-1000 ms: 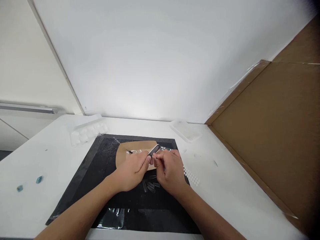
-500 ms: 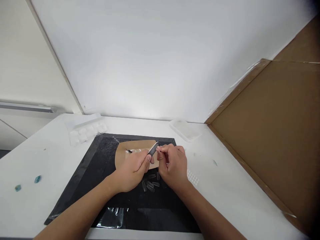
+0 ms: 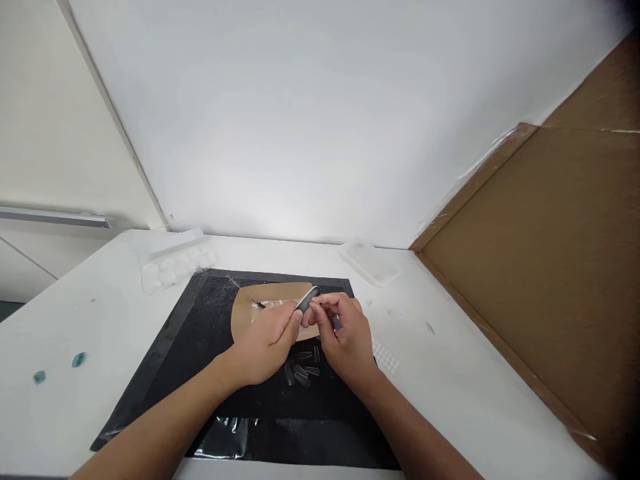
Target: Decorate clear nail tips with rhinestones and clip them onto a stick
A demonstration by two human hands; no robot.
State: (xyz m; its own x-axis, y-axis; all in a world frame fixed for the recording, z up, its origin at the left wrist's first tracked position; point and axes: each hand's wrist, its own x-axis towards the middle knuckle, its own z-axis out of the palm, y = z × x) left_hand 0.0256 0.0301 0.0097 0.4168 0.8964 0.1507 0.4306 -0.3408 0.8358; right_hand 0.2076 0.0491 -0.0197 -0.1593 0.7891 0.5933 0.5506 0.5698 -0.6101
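My left hand [image 3: 267,340] is closed around a small grey nail file [image 3: 308,299], whose tip sticks up past the fingers. My right hand [image 3: 345,337] is pinched at the file's tip, fingers pressed together on something too small to make out. Both hands hover over a black mat [image 3: 200,333] with a tan piece of card [image 3: 250,303] on it. Several clear false nail tips [image 3: 300,371] lie on the mat just below the hands.
A sheet of small white dots [image 3: 385,357] lies right of the mat. A clear plastic tray [image 3: 173,260] sits at the back left, a clear lid [image 3: 370,259] at the back right. A brown cardboard panel [image 3: 540,267] stands on the right. Two small blue gems [image 3: 77,360] lie far left.
My right hand shifted slightly back and forth at the file's tip, ending a bit lower and closer to the left hand. The left hand and file have barely moved.
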